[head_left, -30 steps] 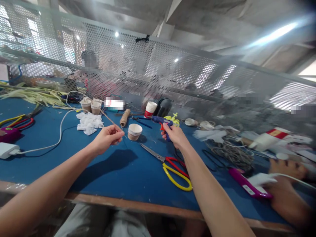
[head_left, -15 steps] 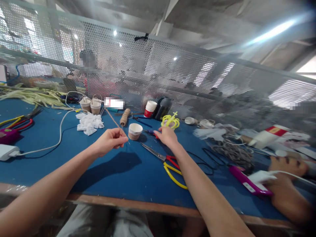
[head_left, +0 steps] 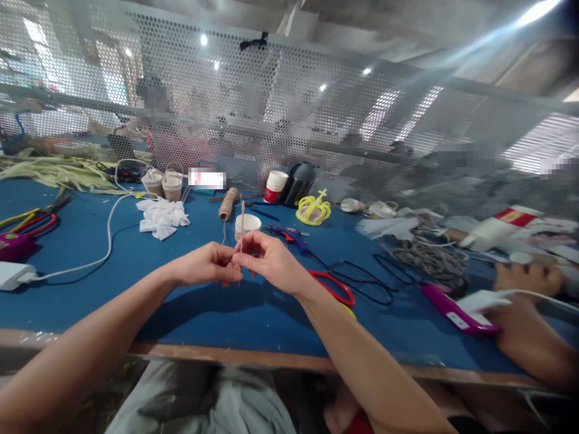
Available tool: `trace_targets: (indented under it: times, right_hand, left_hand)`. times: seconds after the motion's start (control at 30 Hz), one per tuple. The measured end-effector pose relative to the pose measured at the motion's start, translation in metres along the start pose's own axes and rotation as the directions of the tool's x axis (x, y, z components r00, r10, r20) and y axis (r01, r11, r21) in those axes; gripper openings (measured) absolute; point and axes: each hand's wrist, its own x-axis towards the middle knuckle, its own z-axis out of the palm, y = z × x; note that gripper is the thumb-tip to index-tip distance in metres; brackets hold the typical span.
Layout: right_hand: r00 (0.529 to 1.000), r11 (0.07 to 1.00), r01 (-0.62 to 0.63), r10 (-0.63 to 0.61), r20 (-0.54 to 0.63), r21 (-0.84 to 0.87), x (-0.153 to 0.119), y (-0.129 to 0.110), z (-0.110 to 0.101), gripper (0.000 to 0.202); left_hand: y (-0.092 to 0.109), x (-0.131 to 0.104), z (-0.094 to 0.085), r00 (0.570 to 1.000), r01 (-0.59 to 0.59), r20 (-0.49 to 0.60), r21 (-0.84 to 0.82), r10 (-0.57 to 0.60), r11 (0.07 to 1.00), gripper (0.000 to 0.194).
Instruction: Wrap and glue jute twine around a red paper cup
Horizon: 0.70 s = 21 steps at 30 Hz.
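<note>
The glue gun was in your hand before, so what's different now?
The glue gun was let go and now lies on the table, right of the small cup. The right hand moved left to meet the left hand and took hold of the twine. The cup and the yellow crown stayed put; the left hand still holds the twine.

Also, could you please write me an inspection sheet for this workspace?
Surface: blue tabletop, brown front edge.
Job's things: brown twine upright at the fingers; white-rimmed cup just behind; twine spool farther back.
Clutter: scissors partly hidden by the right forearm; yellow crown; white strips.
Hands: left hand and right hand together, pinching twine.
Cables: white cable at left; black cord looped at right.
Surroundings: perforated screen behind; another person's hand far right.
</note>
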Motion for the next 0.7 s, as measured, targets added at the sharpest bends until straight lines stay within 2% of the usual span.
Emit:
trace_targets:
  times: [0.13, 0.3, 0.4, 0.57, 0.7]
  right_hand:
    - [0.966, 0.995, -0.085, 0.068, 0.251, 0.056, -0.002, -0.001, -0.011, 0.022]
    - [0.912, 0.995, -0.099, 0.078, 0.402, 0.03, -0.005, 0.001, -0.019, 0.017]
    - [0.918, 0.994, -0.103, 0.079, 0.388, 0.042, -0.004, 0.005, -0.019, 0.016]
    - [0.967, 0.989, -0.107, 0.08, 0.244, 0.098, -0.002, 0.009, -0.019, 0.021]
    - [0.972, 0.99, -0.122, 0.104, 0.21, 0.073, -0.003, 0.006, -0.021, 0.025]
  left_hand:
    - [0.001, -0.001, 0.002, 0.997, 0.031, 0.067, -0.014, -0.03, 0.999, 0.011]
    - [0.001, 0.0, 0.006, 0.995, 0.052, 0.091, -0.038, -0.049, 0.998, 0.014]
    - [0.001, 0.001, 0.005, 0.996, 0.053, 0.079, -0.047, -0.049, 0.998, 0.014]
    - [0.006, -0.002, 0.0, 0.999, 0.015, -0.05, -0.108, -0.021, 0.994, 0.016]
    - [0.013, -0.005, -0.003, 0.993, -0.037, -0.11, -0.034, 0.033, 0.999, 0.013]
